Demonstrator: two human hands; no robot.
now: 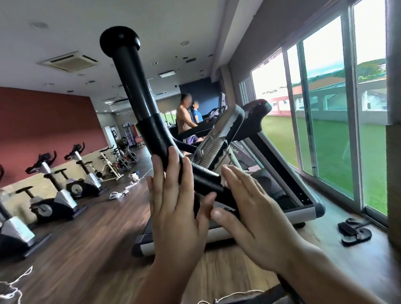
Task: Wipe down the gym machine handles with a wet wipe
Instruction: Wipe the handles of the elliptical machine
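Observation:
A black gym machine handle (132, 85) rises up and to the left, ending in a round knob, with a bend lower down. My left hand (174, 205) clasps that bend: the fingers lie up along the bar, the fingertips curl over it, and the thumb presses from the right. My right hand (255, 214) lies on the lower stretch of the handle, fingers straight over the bar and thumb beneath it. A pale sliver shows under my right fingertips, too small to tell whether it is a wipe. Both hands are slightly blurred.
Treadmills (278, 170) stand just beyond the handle along the glass windows (329, 120), with two people on the far ones. Exercise bikes (56, 191) line the red wall on the left. White cords (122, 192) lie on the wooden floor, and black sandals (354, 231) by the window.

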